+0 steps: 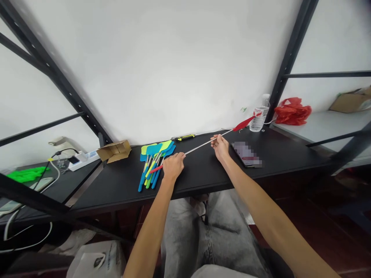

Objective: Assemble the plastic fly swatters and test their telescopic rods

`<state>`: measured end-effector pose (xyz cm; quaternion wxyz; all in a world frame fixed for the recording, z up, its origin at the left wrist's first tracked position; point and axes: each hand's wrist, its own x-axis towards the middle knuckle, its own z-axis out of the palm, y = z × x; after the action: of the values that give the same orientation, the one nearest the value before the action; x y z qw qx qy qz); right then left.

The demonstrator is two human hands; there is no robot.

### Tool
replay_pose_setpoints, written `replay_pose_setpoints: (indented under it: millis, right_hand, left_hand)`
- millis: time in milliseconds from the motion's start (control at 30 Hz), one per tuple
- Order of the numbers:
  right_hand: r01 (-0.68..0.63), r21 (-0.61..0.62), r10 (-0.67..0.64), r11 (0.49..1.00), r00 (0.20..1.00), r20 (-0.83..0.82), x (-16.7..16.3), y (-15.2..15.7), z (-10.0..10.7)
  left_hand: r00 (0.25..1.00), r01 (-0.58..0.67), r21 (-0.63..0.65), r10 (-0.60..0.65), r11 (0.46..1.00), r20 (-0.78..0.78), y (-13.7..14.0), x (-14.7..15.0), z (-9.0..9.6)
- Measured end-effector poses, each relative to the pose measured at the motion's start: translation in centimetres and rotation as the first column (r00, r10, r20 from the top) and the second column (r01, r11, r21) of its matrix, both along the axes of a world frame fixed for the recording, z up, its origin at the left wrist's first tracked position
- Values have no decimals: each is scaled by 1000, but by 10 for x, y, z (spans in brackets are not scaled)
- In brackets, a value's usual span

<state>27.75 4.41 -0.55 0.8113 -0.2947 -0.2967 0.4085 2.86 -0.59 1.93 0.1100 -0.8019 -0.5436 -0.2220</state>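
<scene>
A red fly swatter [242, 124] with a thin metal rod stretches across my front, its head up to the right by the bottle. My left hand [173, 165] is closed around it where the red handle meets the rod; the handle's end pokes out to the left. Farther up, the fingers of my right hand [220, 147] pinch the rod below the head. Beside my left hand lies a pile of blue and yellow-green fly swatters [155, 148], heads toward the wall and handles toward me. The red handle's tip passes over that pile.
An open cardboard box [114, 151] stands left of the pile. A black and yellow utility knife [185, 137] lies along the wall. To the right are a phone [246, 154], a water bottle [259, 116] and a red plastic bag [292, 112]. Black shelf posts [295, 46] rise at both sides.
</scene>
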Motion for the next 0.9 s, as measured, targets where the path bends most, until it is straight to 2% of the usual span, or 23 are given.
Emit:
replay_pose_setpoints:
  millis: [133,233,367,467,667,833,900]
  right_hand:
    - [-135,-65,144,989,974,173,-12,-2,-3]
    - [-161,-80,174,984,963,203,-17,-3,-3]
    - [-102,-84,112,991,986,123,-14,-4,1]
    - [-17,-80,22,997,998,55,-10,-4,5]
    - [77,-53,-78,996,997,-14,-5,-6,10]
    - [198,-94,-205,976,976,-74,9,-4,9]
    - [206,-105,-215,973,973,-86,12,-2,7]
  left_hand:
    - [1000,-8,22,7,1000,30,1,2,-2]
    - [999,-1,8,0,1000,42,1,2,-2]
    - [1000,4,19,-4,1000,24,1,1,-1]
    - [999,-42,72,40,997,30,1,1,2]
    - [984,-135,142,116,981,132,4,-8,4]
    - [948,-230,158,185,960,257,9,-25,3]
    - [943,-235,151,188,960,277,10,-29,3]
